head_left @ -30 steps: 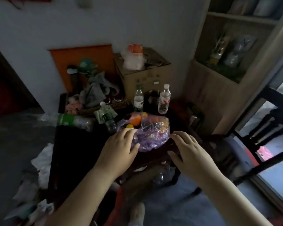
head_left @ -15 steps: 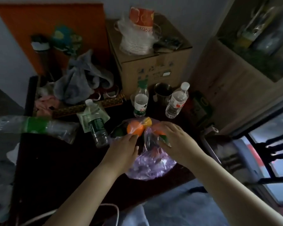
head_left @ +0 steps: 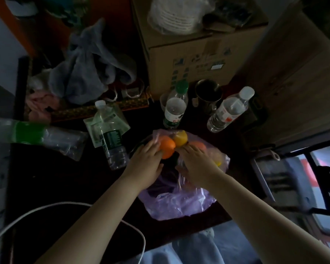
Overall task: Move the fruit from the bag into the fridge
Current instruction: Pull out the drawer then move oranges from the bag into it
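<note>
— Three fruits show at the far end of the purple bag [head_left: 179, 204]: an orange [head_left: 167, 147], a yellow fruit [head_left: 181, 138] touching it from behind, and a second orange [head_left: 198, 146] to the right.

— And the hands?

— Both are on the bag, close together but apart. The left hand [head_left: 145, 165] curls its fingers round the near left side of the orange. The right hand [head_left: 196, 166] lies over the plastic with its fingertips at the second orange; whether it pinches anything I cannot tell.

— Where does the bag sit?

— On the dark surface [head_left: 46, 178], near its front edge and crumpled flat toward the person.

— What is round it?

— A green-capped bottle [head_left: 174, 109] stands just behind the fruit and a white-capped bottle [head_left: 229, 111] is off to the right. A third bottle [head_left: 111, 141] is to the left. A metal cup [head_left: 208, 92] stands before a cardboard box [head_left: 198, 60], and a grey cloth [head_left: 88, 69] is heaped at the back left.
</note>
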Demonstrator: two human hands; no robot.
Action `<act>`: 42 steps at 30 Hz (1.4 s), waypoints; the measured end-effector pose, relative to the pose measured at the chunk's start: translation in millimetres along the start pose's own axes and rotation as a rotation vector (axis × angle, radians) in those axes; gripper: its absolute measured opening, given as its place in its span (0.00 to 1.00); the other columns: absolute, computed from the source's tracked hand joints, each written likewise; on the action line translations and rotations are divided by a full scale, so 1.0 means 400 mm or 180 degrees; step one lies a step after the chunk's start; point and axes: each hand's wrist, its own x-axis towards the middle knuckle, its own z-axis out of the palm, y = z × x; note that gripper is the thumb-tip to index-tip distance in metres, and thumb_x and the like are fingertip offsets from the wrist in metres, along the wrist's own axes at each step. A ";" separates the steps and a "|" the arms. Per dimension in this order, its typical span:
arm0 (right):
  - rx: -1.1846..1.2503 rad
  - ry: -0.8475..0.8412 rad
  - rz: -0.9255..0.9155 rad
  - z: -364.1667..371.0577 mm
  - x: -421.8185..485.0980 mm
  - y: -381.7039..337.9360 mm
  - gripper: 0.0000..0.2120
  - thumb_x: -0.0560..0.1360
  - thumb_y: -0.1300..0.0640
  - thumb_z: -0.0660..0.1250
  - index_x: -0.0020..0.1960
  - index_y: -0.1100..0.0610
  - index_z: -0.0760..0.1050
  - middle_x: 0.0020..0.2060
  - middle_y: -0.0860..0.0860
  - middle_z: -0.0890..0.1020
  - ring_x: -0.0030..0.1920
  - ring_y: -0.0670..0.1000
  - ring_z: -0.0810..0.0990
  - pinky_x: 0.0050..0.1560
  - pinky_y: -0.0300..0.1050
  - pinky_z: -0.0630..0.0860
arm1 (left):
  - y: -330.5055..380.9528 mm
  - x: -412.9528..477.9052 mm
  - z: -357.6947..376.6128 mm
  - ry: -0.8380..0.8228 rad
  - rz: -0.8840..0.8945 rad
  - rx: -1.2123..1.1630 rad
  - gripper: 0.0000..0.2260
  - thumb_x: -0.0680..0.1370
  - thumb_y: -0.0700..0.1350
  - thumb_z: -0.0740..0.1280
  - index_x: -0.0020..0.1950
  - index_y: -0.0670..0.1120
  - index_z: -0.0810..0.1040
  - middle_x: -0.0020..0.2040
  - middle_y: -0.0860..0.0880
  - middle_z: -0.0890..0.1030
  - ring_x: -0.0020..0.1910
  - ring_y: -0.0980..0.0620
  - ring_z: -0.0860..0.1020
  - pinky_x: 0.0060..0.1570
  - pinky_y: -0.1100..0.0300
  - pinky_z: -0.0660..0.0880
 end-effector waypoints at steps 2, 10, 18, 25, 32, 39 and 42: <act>-0.0051 0.0026 -0.0045 0.011 -0.013 0.010 0.26 0.77 0.47 0.61 0.72 0.54 0.63 0.66 0.52 0.70 0.68 0.54 0.66 0.66 0.48 0.63 | -0.005 0.010 0.009 -0.0046 -0.0114 0.0021 0.25 0.80 0.53 0.57 0.75 0.45 0.59 0.77 0.46 0.55 0.76 0.47 0.51 0.72 0.51 0.52; -0.0320 0.0136 0.0165 0.030 -0.140 0.095 0.21 0.73 0.48 0.67 0.64 0.52 0.74 0.59 0.51 0.76 0.61 0.56 0.74 0.59 0.51 0.72 | -0.009 0.062 0.028 -0.0095 -0.0457 0.0115 0.32 0.79 0.62 0.51 0.77 0.45 0.52 0.78 0.46 0.51 0.76 0.47 0.46 0.72 0.47 0.48; -0.0215 0.0632 0.0259 0.101 -0.226 0.113 0.15 0.66 0.51 0.74 0.51 0.53 0.79 0.47 0.49 0.79 0.51 0.53 0.80 0.52 0.48 0.78 | -0.004 0.094 0.062 -0.0082 -0.0420 0.0219 0.41 0.75 0.62 0.62 0.77 0.43 0.47 0.77 0.44 0.53 0.76 0.45 0.49 0.72 0.47 0.51; 0.0409 0.1299 0.0274 0.033 -0.141 0.055 0.14 0.75 0.55 0.59 0.58 0.55 0.76 0.54 0.49 0.78 0.57 0.51 0.74 0.55 0.42 0.71 | -0.005 0.101 0.061 0.0231 -0.0187 0.0557 0.40 0.70 0.57 0.71 0.74 0.42 0.59 0.72 0.43 0.65 0.72 0.42 0.60 0.69 0.45 0.60; 0.0533 0.0538 0.0395 0.035 0.023 0.054 0.19 0.77 0.60 0.60 0.68 0.56 0.66 0.65 0.53 0.71 0.66 0.54 0.69 0.60 0.48 0.71 | 0.004 0.102 0.067 0.0486 0.0327 0.0004 0.28 0.67 0.45 0.74 0.64 0.44 0.68 0.63 0.46 0.70 0.62 0.45 0.69 0.58 0.52 0.72; -0.0028 0.0289 0.0924 0.034 0.030 0.115 0.30 0.72 0.59 0.67 0.71 0.54 0.62 0.67 0.52 0.67 0.65 0.55 0.67 0.57 0.50 0.72 | -0.022 0.137 0.046 0.0298 -0.0135 -0.0174 0.32 0.70 0.44 0.73 0.71 0.43 0.64 0.68 0.44 0.66 0.67 0.42 0.65 0.62 0.48 0.66; -0.0146 0.0218 0.1116 0.034 0.035 0.118 0.34 0.71 0.56 0.69 0.73 0.54 0.59 0.65 0.53 0.66 0.62 0.56 0.67 0.58 0.51 0.71 | -0.036 0.151 0.045 0.0059 -0.0220 0.0047 0.36 0.72 0.45 0.72 0.74 0.45 0.57 0.70 0.45 0.62 0.69 0.42 0.60 0.63 0.49 0.65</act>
